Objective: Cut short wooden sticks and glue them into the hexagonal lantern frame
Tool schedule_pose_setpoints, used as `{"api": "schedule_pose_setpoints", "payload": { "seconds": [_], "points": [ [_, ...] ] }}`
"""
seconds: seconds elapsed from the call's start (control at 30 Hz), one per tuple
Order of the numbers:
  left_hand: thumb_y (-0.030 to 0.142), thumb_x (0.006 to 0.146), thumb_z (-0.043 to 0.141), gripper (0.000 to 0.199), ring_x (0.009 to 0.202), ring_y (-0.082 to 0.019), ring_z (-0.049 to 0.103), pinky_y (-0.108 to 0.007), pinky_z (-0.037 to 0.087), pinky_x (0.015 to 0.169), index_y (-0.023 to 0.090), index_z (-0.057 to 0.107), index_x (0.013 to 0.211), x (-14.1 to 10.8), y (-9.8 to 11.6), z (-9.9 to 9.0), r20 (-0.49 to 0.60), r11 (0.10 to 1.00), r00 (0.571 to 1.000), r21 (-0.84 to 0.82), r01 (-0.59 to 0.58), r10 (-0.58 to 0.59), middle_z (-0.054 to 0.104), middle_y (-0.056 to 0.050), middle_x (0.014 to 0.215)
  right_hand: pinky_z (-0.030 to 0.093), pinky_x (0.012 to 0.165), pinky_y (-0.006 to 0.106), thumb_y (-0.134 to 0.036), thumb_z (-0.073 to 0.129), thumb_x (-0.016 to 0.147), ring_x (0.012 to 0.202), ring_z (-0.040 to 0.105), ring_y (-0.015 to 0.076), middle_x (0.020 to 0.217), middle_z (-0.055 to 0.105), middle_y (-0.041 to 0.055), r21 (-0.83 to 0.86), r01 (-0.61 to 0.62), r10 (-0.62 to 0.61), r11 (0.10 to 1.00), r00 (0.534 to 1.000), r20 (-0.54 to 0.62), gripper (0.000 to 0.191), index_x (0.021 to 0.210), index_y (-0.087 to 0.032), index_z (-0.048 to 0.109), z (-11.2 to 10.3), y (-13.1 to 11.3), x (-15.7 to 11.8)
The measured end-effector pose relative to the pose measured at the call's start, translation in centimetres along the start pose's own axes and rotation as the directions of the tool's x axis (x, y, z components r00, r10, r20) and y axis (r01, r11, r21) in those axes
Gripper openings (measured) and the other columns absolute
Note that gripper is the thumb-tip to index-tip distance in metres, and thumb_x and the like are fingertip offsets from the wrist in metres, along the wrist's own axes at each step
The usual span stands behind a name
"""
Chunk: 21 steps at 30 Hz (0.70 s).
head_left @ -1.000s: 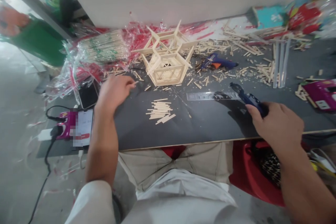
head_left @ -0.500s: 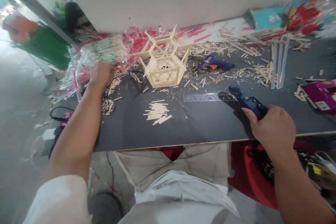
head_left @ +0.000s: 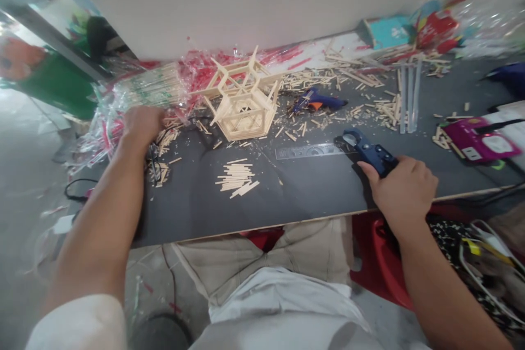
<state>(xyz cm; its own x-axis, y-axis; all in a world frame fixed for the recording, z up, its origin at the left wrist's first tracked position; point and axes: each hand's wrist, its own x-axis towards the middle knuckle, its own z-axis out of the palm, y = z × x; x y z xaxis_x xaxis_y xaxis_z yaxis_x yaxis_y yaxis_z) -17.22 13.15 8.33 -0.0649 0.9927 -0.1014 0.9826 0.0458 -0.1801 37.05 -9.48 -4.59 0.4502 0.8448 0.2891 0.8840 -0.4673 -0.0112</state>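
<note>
My right hand [head_left: 404, 188] grips a dark blue hand tool [head_left: 371, 154] with a rounded, hooked head, low over the table. Its head is at the right end of a clear plastic ruler [head_left: 305, 151]. My left hand [head_left: 141, 124] reaches to the back left, beside plastic-wrapped bundles of sticks [head_left: 153, 85] and loose stick pieces; its fingers are mostly hidden. Between the hands stands a hexagonal wooden stick frame [head_left: 246, 132]. In front of that lies a small heap of cut sticks [head_left: 235, 178].
A blue glue gun [head_left: 328, 100] lies behind the ruler among scattered stick bits. Clear glue sticks [head_left: 410, 98] and a magenta device [head_left: 479, 145] with a cable are to the right. The table's front edge [head_left: 254, 223] runs before my lap. A red stool [head_left: 379, 262] stands below.
The blue tool in my right hand has come down closer to the table and the ruler's end. My left hand stays at the back left. The view has shifted somewhat to the right.
</note>
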Motion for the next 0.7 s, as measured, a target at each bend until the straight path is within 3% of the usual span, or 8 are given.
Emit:
{"api": "schedule_pose_setpoints", "payload": {
  "seconds": [0.1,0.17,0.33,0.47,0.7],
  "points": [
    [0.023,0.097,0.062,0.04,0.129,-0.04,0.071,-0.053,0.056,0.109,0.014,0.078,0.132,-1.2,0.5,-1.7,-0.006,0.97,1.0,0.242,0.018,-0.017,0.079,-0.019,0.128,0.048,0.097,0.051,-0.069,0.059,0.102,0.112,0.067,0.0479,0.115,0.071,0.0323,-0.047,-0.005,0.007,0.999,0.999,0.042,0.079,0.131,0.003,0.064,-0.9,-0.4,0.0],
    [0.024,0.101,0.058,0.041,0.128,-0.037,0.072,-0.05,0.056,0.107,0.017,0.075,0.137,-2.3,0.9,-2.7,-0.057,0.962,0.998,0.269,0.042,-0.028,0.079,-0.016,0.129,0.048,0.099,0.051,-0.067,0.062,0.1,0.114,0.067,0.0488,0.12,0.07,0.0336,-0.062,-0.008,0.011,0.998,0.998,0.06,0.078,0.132,0.004,0.064,-1.4,-0.7,0.0],
    [0.031,0.106,0.052,0.041,0.127,-0.04,0.073,-0.056,0.056,0.103,0.019,0.073,0.14,-5.5,1.7,-4.4,-0.257,0.974,0.95,0.088,0.207,-0.179,0.079,-0.018,0.127,0.045,0.107,0.051,-0.066,0.058,0.101,0.118,0.065,0.0495,0.127,0.068,0.036,-0.027,0.012,-0.011,1.0,0.999,0.052,0.08,0.134,0.007,0.064,-1.5,-0.8,0.0],
    [0.032,0.105,0.056,0.036,0.127,-0.038,0.073,-0.054,0.055,0.104,0.021,0.076,0.134,-6.7,1.7,-4.5,-0.337,0.95,0.888,-0.088,0.301,-0.312,0.08,-0.015,0.127,0.041,0.112,0.054,-0.066,0.044,0.105,0.122,0.061,0.0471,0.13,0.067,0.0353,0.054,0.047,-0.047,0.997,0.999,-0.005,0.081,0.14,0.005,0.062,-0.7,-0.3,0.0],
    [0.035,0.107,0.051,0.043,0.131,-0.036,0.069,-0.053,0.054,0.11,0.019,0.075,0.14,-5.9,1.3,-2.6,-0.25,0.97,0.939,-0.125,0.209,-0.235,0.077,-0.015,0.139,0.041,0.113,0.055,-0.061,0.044,0.105,0.126,0.059,0.045,0.132,0.064,0.0363,0.085,0.076,-0.077,0.993,0.997,0.01,0.079,0.142,0.007,0.059,-0.3,0.0,0.1]
  ]
}}
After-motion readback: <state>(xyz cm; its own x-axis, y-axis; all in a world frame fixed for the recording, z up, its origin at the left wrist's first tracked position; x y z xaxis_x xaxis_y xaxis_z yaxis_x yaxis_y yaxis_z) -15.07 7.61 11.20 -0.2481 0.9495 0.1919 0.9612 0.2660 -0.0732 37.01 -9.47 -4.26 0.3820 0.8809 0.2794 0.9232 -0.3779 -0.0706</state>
